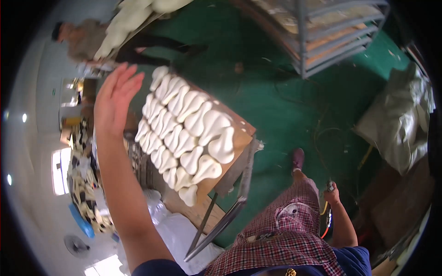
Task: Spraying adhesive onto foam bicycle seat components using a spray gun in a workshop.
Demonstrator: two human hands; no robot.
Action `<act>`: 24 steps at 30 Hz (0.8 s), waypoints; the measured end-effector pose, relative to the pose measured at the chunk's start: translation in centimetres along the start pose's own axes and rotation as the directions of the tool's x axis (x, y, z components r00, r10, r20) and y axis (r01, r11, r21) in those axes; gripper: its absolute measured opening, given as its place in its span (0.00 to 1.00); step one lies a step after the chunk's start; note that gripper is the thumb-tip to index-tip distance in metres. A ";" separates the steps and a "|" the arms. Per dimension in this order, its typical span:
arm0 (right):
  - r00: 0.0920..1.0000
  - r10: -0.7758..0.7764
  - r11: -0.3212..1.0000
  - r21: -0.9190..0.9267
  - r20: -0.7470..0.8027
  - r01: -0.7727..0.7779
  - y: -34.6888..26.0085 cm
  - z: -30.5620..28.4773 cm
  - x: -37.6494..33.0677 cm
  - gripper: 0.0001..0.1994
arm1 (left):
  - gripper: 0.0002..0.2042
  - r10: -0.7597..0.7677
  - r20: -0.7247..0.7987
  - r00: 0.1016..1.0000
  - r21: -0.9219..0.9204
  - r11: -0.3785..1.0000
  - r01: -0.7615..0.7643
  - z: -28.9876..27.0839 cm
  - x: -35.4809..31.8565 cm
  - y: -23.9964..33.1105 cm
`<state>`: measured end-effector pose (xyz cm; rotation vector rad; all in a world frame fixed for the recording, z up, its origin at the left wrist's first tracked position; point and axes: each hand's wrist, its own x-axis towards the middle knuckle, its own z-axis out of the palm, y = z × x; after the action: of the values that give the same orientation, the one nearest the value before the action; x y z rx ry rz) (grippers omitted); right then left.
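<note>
My left hand (117, 99) is raised with its fingers stretched out, holding nothing, to the left of a board of white pieces. Rows of cream-white pear-shaped pieces (184, 133) lie close together on the brown board (235, 152). Down at my right side, my right hand (332, 195) is closed round what looks like an air gun (329, 186). Its metal head shows above the fingers, and an orange hose (325, 232) hangs below. The hand hides most of its body.
A bent metal bar (244, 184) juts from the board's stand. A grey rack (301, 41) with stacked boards stands at the far right. A large pale sack (396, 119) lies at right. Thin hoses trail over the green floor (281, 115). Another person (87, 41) is at far left beside more white pieces.
</note>
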<state>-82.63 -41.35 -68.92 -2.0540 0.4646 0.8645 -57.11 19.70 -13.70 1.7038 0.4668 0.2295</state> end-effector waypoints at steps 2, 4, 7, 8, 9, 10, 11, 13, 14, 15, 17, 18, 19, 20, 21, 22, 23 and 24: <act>0.991 -0.130 0.991 -0.034 -0.020 0.129 -3.4 1.3 0.4 0.25 | 0.19 0.045 -0.252 0.967 0.034 0.999 -0.038 -10.4 -10.4 -0.7; 0.973 -0.232 0.962 -0.149 -0.011 0.228 -6.8 3.7 0.2 0.25 | 0.18 0.084 -0.472 0.877 0.084 0.995 -0.050 -21.1 -24.2 -2.2; 0.952 -0.294 0.884 -0.354 0.084 0.304 -7.4 5.1 -0.5 0.27 | 0.19 0.100 -0.727 0.680 -0.044 0.980 -0.192 -31.6 -46.4 -7.5; 0.935 -0.335 0.858 -0.373 0.115 0.353 -8.4 6.7 -1.9 0.27 | 0.18 0.087 -0.877 0.472 0.002 0.984 -0.179 -32.3 -53.1 -9.8; 0.902 -0.381 0.801 -0.413 0.205 0.432 -9.8 8.8 -3.5 0.29 | 0.18 0.016 -0.918 0.395 -0.088 0.966 -0.243 -35.3 -62.3 -12.7; 0.868 -0.402 0.738 -0.457 0.293 0.496 -10.4 10.1 -6.0 0.31 | 0.18 0.041 -0.962 0.268 -0.035 0.962 -0.271 -35.8 -70.1 -15.6; 0.844 -0.425 0.707 -0.462 0.329 0.536 -10.7 12.0 -8.7 0.31 | 0.17 0.017 -0.994 0.112 -0.012 0.967 -0.254 -36.9 -78.6 -19.0; 0.845 -0.224 0.516 -0.676 0.485 0.525 -14.2 17.7 -16.0 0.32 | 0.16 -0.212 -0.971 -0.111 -0.161 0.921 -0.354 -35.4 -89.0 -23.4; 0.786 -0.245 0.446 -0.653 0.568 0.611 -14.4 19.9 -18.4 0.30 | 0.16 -0.287 -0.940 -0.184 -0.206 0.908 -0.366 -35.4 -92.4 -25.1; 0.721 -0.251 0.379 -0.620 0.646 0.687 -14.0 22.5 -20.8 0.29 | 0.16 -0.290 -0.937 -0.195 -0.201 0.903 -0.379 -35.8 -95.0 -26.3; 0.636 -0.166 0.318 -0.570 0.753 0.758 -14.7 28.9 -25.2 0.28 | 0.16 -0.385 -0.879 -0.281 -0.241 0.868 -0.435 -37.4 -97.9 -28.3; 0.633 -0.177 0.315 -0.566 0.754 0.762 -14.3 32.0 -26.7 0.28 | 0.15 -0.376 -0.885 -0.276 -0.231 0.867 -0.441 -38.8 -98.7 -28.8; 0.598 -0.122 0.280 -0.551 0.792 0.786 -13.7 34.8 -27.5 0.28 | 0.15 -0.372 -0.888 -0.271 -0.227 0.866 -0.446 -40.1 -98.6 -29.6; 0.557 -0.063 0.253 -0.527 0.828 0.812 -12.8 38.3 -28.4 0.28 | 0.14 -0.368 -0.905 -0.212 -0.244 0.860 -0.448 -42.0 -98.9 -30.2; 0.552 -0.070 0.267 -0.518 0.831 0.813 -12.2 41.5 -28.9 0.28 | 0.14 -0.362 -0.920 -0.150 -0.264 0.856 -0.445 -44.0 -98.8 -30.8; 0.479 0.000 0.206 -0.469 0.878 0.859 -10.8 44.3 -28.3 0.28 | 0.15 -0.380 -0.918 -0.112 -0.298 0.848 -0.438 -46.0 -97.6 -31.3; 0.393 0.083 0.148 -0.401 0.916 0.904 -9.8 46.8 -28.6 0.28 | 0.15 -0.367 -0.924 -0.105 -0.293 0.859 -0.419 -47.8 -97.2 -31.6; 0.447 -0.036 0.249 -0.426 0.894 0.870 -8.4 47.2 -28.6 0.28 | 0.15 -0.370 -0.924 -0.097 -0.324 0.892 -0.315 -49.7 -96.7 -31.9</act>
<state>-116.83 2.38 -63.02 -2.1052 -1.5051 1.5841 -169.66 26.69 -25.07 0.6142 1.4713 1.6228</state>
